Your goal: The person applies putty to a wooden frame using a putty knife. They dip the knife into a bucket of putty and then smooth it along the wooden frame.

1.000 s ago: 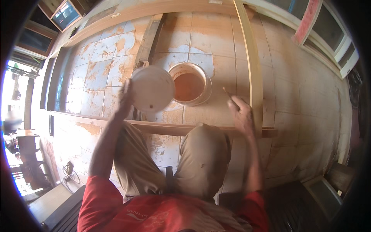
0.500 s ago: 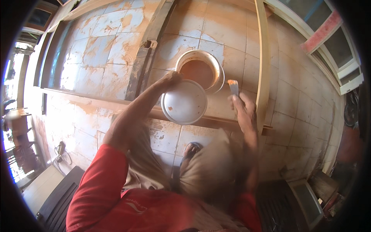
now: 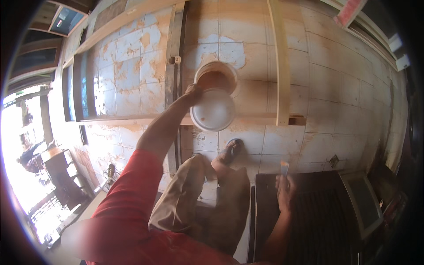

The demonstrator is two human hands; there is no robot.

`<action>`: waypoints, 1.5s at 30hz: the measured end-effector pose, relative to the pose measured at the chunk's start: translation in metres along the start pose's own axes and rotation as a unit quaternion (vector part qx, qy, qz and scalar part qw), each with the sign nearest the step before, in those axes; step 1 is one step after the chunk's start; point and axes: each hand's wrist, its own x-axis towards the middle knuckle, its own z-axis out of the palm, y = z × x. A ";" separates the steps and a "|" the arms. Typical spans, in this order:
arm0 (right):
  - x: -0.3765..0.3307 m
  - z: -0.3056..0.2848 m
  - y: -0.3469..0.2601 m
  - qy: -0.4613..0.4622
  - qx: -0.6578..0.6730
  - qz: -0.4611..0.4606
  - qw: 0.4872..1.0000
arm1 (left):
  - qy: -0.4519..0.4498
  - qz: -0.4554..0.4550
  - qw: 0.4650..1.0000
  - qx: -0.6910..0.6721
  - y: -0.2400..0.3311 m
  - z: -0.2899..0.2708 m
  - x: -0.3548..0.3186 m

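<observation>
Left hand [image 3: 193, 92] extended forward and down, fingers closed on the rim of a round white lid [image 3: 213, 110], gripping it at its upper left edge. The lid is held flat-face toward the camera, and its inner surface shows a faint orange-brown smear near the centre. The lid overlaps the lower edge of an open white bucket [image 3: 216, 78] standing on the tiled floor [image 3: 335, 88]; whether lid and bucket touch cannot be told. Bucket contents: orange-brown liquid or paste, surface visible in the upper half of the opening, level fairly high; the rest of the opening is covered by the lid. Bucket rim stained the same colour. Right hand [image 3: 286, 191] is low and well apart from the bucket, closed around the handle of a small brush [image 3: 284, 168], whose pale tip points upward above the fingers. The hand sits over a dark ribbed mat [image 3: 318, 221]. A pale wooden frame [image 3: 280, 62] lies on the floor: one long rail runs just right of the bucket, and a cross rail passes under the lid. A darker frame [image 3: 173, 57] lies to the left of the bucket. The floor tiles are blotched with orange-brown residue. The person's sandalled foot [image 3: 229, 149] stands on the tiles just below the lid, with khaki trouser legs [image 3: 185, 198] and a red sleeve [image 3: 132, 194] in the foreground.
</observation>
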 end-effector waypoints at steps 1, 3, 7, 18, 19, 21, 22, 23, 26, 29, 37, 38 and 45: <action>-0.020 -0.012 0.013 0.014 0.022 0.027 0.999 | -0.010 0.097 0.989 0.110 -0.005 -0.020 -0.015; -0.055 -0.032 0.028 0.017 0.012 0.033 0.999 | -0.004 0.179 0.967 0.180 -0.057 -0.069 -0.035; -0.096 -0.063 0.083 0.039 -0.097 0.013 0.994 | -0.072 0.099 0.943 0.309 -0.061 -0.163 -0.095; -0.090 -0.052 -0.136 -0.033 -0.110 -0.121 0.986 | 0.060 -0.168 0.973 -0.144 -0.161 -0.312 -0.136; -0.082 -0.048 -0.167 -0.026 -0.101 -0.093 0.990 | 0.062 -0.200 0.959 -0.190 -0.146 -0.318 -0.126; -0.061 -0.041 -0.209 -0.005 -0.093 -0.062 0.994 | 0.073 -0.252 0.931 -0.256 -0.124 -0.329 -0.107; -0.045 -0.037 -0.227 0.007 -0.092 -0.062 0.994 | 0.077 -0.252 0.931 -0.251 -0.130 -0.334 -0.092; -0.026 -0.031 -0.246 0.020 -0.090 -0.061 0.994 | 0.076 -0.234 0.945 -0.216 -0.136 -0.340 -0.078; 0.035 0.007 -0.341 0.035 -0.084 -0.013 0.996 | 0.073 -0.126 0.988 -0.048 -0.142 -0.350 -0.015; 0.069 0.037 -0.406 0.048 -0.055 0.021 0.997 | 0.088 -0.087 0.990 -0.066 0.004 -0.344 0.020; 0.138 0.135 -0.556 -0.018 -0.043 0.010 0.999 | -0.001 -0.025 0.998 -0.049 0.099 -0.331 0.097; 0.158 0.126 -0.538 -0.081 -0.057 -0.103 0.990 | 0.015 -0.048 0.996 -0.069 0.118 -0.332 0.095; 0.206 0.200 -0.620 -0.083 -0.084 -0.155 0.981 | 0.073 -0.104 0.970 -0.209 0.198 -0.308 0.162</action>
